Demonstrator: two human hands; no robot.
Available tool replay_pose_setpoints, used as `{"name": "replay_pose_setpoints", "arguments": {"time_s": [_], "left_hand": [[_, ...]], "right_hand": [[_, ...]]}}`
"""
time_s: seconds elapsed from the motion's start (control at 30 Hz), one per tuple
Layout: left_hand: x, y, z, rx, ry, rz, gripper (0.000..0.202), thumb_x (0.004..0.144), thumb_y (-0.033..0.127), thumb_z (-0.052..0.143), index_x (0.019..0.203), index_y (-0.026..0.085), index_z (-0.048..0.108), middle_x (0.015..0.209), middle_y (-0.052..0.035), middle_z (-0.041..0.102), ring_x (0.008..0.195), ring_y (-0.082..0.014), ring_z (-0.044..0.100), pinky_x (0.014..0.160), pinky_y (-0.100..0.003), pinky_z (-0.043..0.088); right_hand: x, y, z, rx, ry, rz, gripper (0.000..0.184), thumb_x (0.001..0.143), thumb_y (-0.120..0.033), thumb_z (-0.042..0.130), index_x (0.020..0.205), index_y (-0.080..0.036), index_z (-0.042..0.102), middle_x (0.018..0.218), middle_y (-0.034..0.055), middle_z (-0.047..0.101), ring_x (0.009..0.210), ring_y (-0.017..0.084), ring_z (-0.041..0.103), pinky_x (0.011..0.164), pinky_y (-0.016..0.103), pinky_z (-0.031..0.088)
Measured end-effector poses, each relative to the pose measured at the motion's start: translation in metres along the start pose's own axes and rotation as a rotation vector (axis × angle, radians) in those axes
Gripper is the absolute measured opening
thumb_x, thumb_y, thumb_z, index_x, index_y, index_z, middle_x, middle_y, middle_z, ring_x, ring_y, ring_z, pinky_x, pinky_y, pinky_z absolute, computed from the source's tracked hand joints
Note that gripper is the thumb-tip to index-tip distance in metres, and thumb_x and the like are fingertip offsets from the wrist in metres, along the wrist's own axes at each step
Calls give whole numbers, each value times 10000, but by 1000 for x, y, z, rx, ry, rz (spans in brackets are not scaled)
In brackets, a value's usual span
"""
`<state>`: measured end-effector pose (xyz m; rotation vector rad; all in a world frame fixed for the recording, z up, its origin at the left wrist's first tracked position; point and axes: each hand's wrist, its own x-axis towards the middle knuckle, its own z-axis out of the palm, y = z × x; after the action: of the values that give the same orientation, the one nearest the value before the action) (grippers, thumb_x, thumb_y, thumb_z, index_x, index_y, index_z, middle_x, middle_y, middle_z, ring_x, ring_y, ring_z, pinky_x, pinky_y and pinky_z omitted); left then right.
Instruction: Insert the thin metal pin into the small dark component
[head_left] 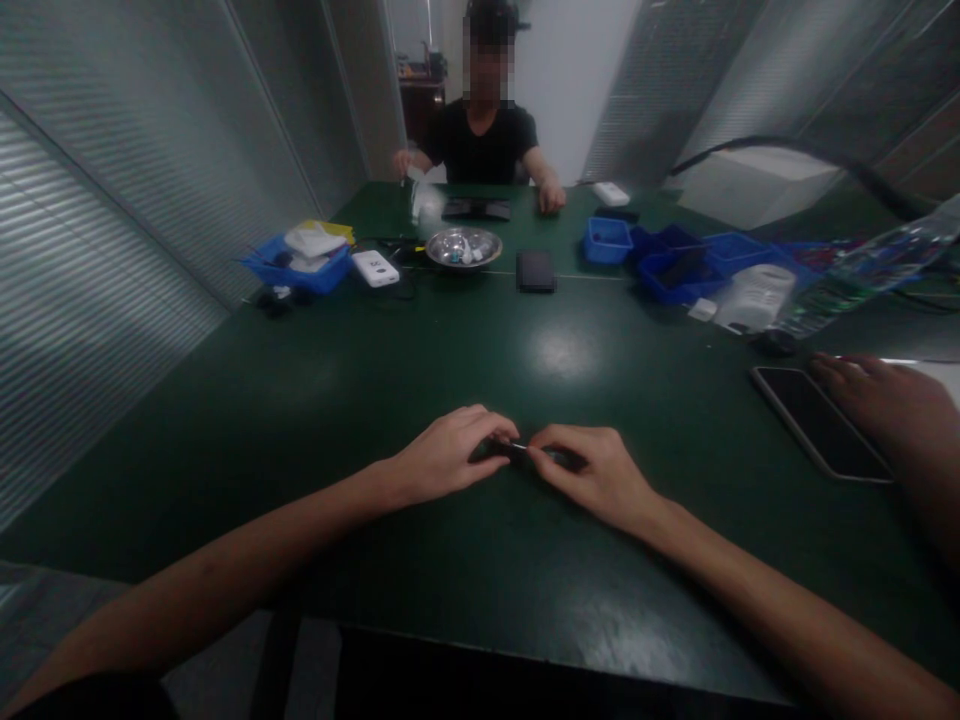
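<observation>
- From my remote seat, I see the left hand (450,450) grasping one end of a small dark thing (513,448).
- The right hand (600,475) pinches its other end; I judge this two-sided grip steadies it.
- It sits between both sets of fingers, low over the table (420,370), probably for support.
- Beyond the fingers lies a metal bowl (442,256), presumably kept out of their way.
- Well right of them, a phone (817,420) lies beside another person's hand (885,390).

We cannot make out the small dark object (516,447), partly hidden by our left hand (456,452) and right hand (598,472); a transparent object (881,262) blurs, and a co-worker's arm (932,475) runs off the right edge
</observation>
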<state>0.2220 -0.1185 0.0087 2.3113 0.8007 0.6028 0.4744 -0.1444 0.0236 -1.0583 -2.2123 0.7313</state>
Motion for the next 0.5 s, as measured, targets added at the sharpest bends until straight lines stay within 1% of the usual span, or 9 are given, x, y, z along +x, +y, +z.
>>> {"name": "replay_pose_setpoints", "arguments": {"time_s": [0.07, 0.17, 0.23, 0.27, 0.33, 0.4, 0.5], "left_hand": [[-3, 1, -4, -35, -29, 3, 315, 956, 186, 665, 1265, 220, 610, 1178, -84, 651, 1097, -225, 623, 949, -376, 517], [-7, -2, -17, -95, -111, -1, 371, 977, 150, 623, 1336, 240, 597, 1221, -85, 646, 1111, -207, 632, 954, -358, 520], [-9, -9, -28, -103, -148, -20, 393, 989, 163, 609, 1370, 256, 589, 1232, -83, 647, 1097, -197, 643, 951, -353, 524], [-9, -16, -35, -91, -148, -36, 402, 992, 170, 605, 1384, 262, 584, 1236, -82, 649, 1090, -195, 647, 950, -354, 525], [-10, -33, -52, -35, -122, -80, 419, 995, 184, 593, 1405, 271, 574, 1248, -80, 654, 1088, -200, 649, 950, -362, 526], [-14, -56, -73, 48, -58, -155, 424, 991, 216, 592, 1411, 269, 573, 1250, -82, 665, 1070, -211, 653, 930, -368, 532], [-27, -96, -110, 159, 109, -327, 409, 969, 283, 611, 1376, 249, 601, 1223, -85, 682, 1050, -229, 655, 914, -381, 536]], "right_hand": [[-2, 2, -5, -3, 9, 22, 215, 1000, -306, 582, 902, -184, 729, 779, 19, 727, 613, 129, 633, 594, 241, 451], [-5, 6, -12, -3, 7, 50, 210, 992, -302, 583, 911, -184, 735, 791, 23, 737, 623, 132, 646, 582, 237, 456], [-6, 8, -14, -6, 9, 67, 215, 993, -308, 580, 922, -185, 740, 803, 27, 743, 622, 131, 647, 574, 235, 458], [-7, 9, -14, -9, 12, 73, 215, 992, -309, 580, 926, -185, 742, 803, 27, 743, 617, 129, 644, 573, 234, 459], [-8, 11, -14, -12, 11, 74, 212, 991, -309, 583, 929, -185, 743, 794, 22, 737, 609, 124, 635, 576, 232, 461], [-8, 12, -13, -11, 4, 72, 208, 991, -310, 588, 926, -185, 741, 784, 16, 728, 608, 120, 628, 577, 226, 462], [-9, 13, -13, 4, -11, 76, 200, 991, -309, 593, 927, -186, 737, 799, 16, 726, 639, 124, 640, 579, 220, 465]]}}
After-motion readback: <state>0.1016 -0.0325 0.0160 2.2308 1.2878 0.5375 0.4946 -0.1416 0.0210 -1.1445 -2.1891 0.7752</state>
